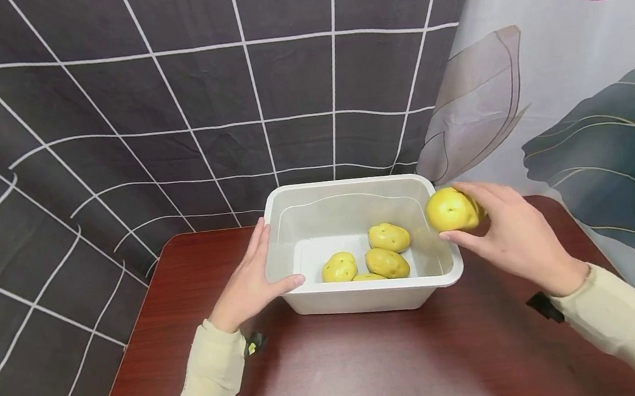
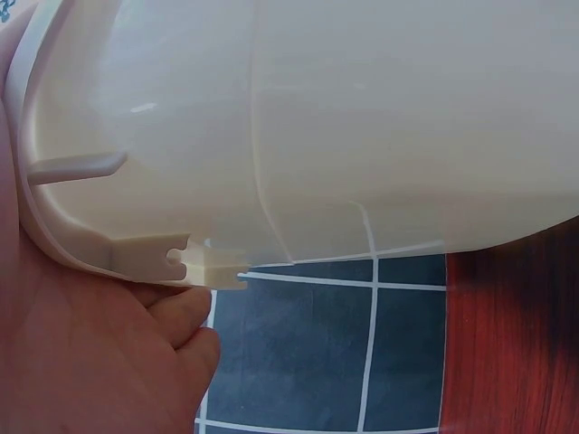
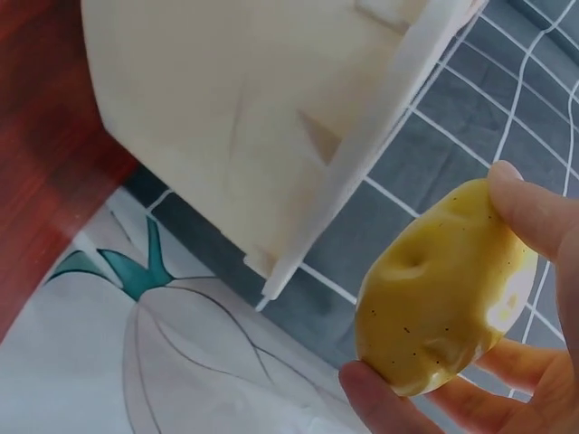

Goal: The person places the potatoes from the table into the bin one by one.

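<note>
A white plastic bin (image 1: 363, 287) stands on the table with several yellow potatoes (image 1: 389, 237) on its floor, one partly hidden by the front wall. My left hand (image 1: 247, 281) holds the bin's left end, thumb over the front rim and fingers along the side. In the left wrist view, the fingers (image 2: 185, 316) sit beneath the rim. Another potato (image 1: 451, 209) is pinched between the thumb and fingers of my right hand (image 1: 512, 231), at the height of the bin's right rim. The right wrist view shows this potato (image 3: 443, 289) apart from the bin's outer wall (image 3: 217, 108).
The bin stands on a reddish-brown wooden table (image 1: 338, 378). Behind and to the left hangs a dark curtain (image 1: 210, 86) with a white grid. A pale cloth (image 1: 567, 65) with leaf prints hangs at the right.
</note>
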`<state>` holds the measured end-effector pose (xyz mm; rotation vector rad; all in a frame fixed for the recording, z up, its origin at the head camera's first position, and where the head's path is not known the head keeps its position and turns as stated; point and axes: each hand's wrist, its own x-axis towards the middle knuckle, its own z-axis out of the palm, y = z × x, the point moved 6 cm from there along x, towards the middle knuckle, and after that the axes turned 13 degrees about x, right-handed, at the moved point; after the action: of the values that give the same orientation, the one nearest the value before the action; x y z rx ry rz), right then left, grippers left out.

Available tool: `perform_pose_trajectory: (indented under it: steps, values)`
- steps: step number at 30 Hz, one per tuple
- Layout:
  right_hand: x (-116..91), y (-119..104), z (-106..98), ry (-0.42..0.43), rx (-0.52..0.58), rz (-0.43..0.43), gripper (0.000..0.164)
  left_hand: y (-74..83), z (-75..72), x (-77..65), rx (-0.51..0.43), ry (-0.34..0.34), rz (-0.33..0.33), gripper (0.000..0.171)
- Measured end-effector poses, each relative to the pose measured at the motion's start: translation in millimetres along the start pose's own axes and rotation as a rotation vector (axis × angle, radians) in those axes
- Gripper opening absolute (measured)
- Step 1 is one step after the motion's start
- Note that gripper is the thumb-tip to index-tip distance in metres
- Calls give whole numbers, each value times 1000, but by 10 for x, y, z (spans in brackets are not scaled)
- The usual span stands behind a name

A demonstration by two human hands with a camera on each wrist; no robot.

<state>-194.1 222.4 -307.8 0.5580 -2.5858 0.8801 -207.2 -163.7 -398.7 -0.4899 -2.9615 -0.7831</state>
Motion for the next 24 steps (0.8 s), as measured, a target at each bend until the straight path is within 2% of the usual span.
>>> perform_pose_trajectory:
  steps: [24]
  values:
    - [181, -215, 195, -29, 45, -13, 76, 4, 3, -7, -2, 0, -4, 115]
